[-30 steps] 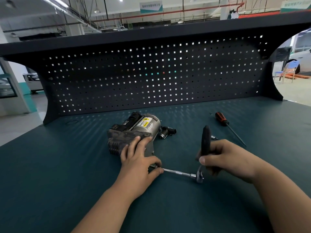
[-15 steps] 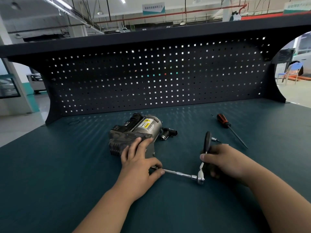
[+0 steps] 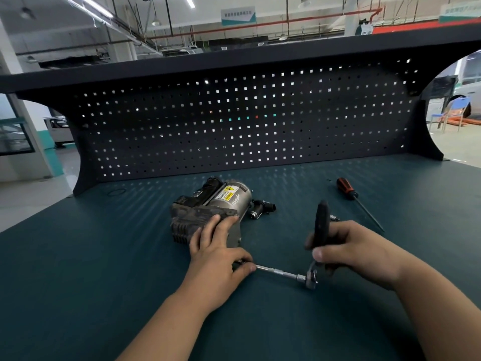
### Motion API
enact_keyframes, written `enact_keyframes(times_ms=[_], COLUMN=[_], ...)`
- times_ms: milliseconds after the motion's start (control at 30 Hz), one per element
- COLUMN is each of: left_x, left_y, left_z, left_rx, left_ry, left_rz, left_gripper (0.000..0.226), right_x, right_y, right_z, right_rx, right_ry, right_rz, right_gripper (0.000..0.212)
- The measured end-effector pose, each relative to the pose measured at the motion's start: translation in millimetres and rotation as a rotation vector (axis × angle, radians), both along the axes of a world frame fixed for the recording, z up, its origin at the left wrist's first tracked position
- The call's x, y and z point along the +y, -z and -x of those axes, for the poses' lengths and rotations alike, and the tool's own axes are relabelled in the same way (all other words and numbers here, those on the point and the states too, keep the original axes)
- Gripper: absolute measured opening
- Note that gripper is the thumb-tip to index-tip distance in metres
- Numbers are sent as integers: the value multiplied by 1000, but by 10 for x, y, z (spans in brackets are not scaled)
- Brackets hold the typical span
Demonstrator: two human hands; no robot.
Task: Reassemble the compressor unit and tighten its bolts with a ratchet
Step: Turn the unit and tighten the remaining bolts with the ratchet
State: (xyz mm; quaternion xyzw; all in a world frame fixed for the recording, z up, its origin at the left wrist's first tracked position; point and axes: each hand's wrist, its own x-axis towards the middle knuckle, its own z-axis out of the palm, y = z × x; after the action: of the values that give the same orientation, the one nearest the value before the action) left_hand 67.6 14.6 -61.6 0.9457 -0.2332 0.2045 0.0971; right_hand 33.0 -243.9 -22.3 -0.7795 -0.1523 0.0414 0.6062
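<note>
Right, my left hand [image 3: 218, 259] sat on the compressor [image 3: 208, 212] mid-counter [image 3: 104, 256], fingers draped over its near end, thumb pinching the bar [image 3: 278, 272] at the bolt. My right hand [image 3: 348, 251] had its fingers clamped round the ratchet [image 3: 320, 225], handle upright. A screwdriver [image 3: 347, 190] lay beyond.

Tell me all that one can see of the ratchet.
The ratchet has a black handle, standing nearly upright, and a shiny metal head near the table. A thin metal bar runs from the head leftward toward the compressor. The right hand grips the handle; the left hand pinches the bar's far end.
</note>
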Motion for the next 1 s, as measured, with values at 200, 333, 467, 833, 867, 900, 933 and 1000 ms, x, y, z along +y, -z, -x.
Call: enact_keyframes(times_ms=[200,333,467,833,867,900,933,1000], left_x=[-7,-4,8,5,5,3,1,-1], left_y=[23,30,42,50,51,50,49,44], left_z=[-5,-5,-11,-30,-30,-30,-30,-26], left_rx=[-11,-26,-20,-29,-33,-35,-35,-27], left_ry=[-14,-15,2,6,3,1,1,1], left_rz=[-7,0,27,16,8,4,4,9], left_gripper=[23,23,21,21,22,22,22,22], right_x=[9,-11,-32,-17,-19,-17,-11,16], right_y=[-4,37,151,177,143,104,70,29], right_z=[30,-36,-183,-196,-168,-136,-102,-40], right_rx=[64,87,68,-47,-88,-106,-102,-46], right_ry=[-50,60,262,369,341,288,219,66], right_rz=[-24,-46,42,160,92,4,-69,-134], right_gripper=[29,35,16,8,5,1,6,16])
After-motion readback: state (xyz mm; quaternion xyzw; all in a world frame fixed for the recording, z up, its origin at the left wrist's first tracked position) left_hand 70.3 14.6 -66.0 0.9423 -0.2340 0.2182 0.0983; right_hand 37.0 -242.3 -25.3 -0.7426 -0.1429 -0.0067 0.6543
